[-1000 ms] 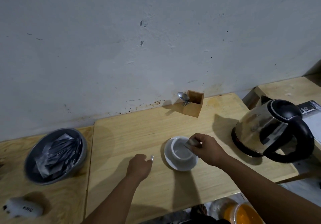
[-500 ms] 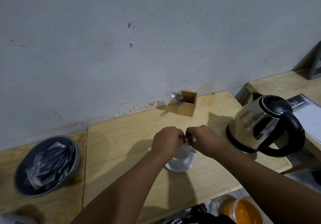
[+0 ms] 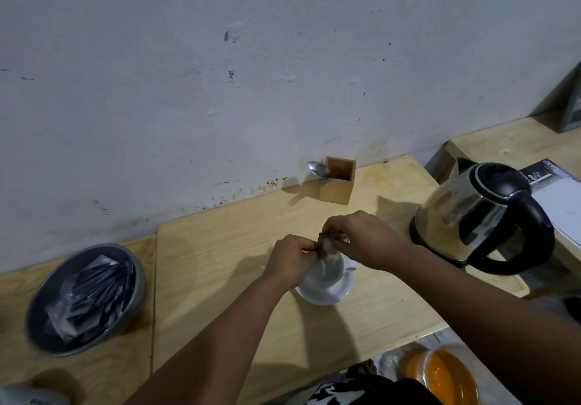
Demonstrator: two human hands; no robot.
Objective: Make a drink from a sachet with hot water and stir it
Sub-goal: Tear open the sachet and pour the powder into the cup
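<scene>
A white cup [image 3: 325,274] stands on a white saucer [image 3: 327,296] in the middle of the wooden table [image 3: 226,247]. Directly above the cup, my left hand [image 3: 290,261] and my right hand [image 3: 364,241] both pinch a small dark sachet [image 3: 327,246], tilted mouth-down over the cup. A steel kettle [image 3: 471,216] with a black handle stands to the right. A spoon [image 3: 317,169] leans out of a small wooden box [image 3: 338,183] by the wall.
A grey bowl [image 3: 85,297] holding several dark sachets sits at the left. A paper sheet [image 3: 556,197] lies behind the kettle on a raised board. An orange container [image 3: 446,376] is below the table's front edge. A white object [image 3: 28,396] shows at the bottom left.
My left hand moved from the table left of the cup up to the sachet, joining my right hand. Both now hold the sachet over the cup.
</scene>
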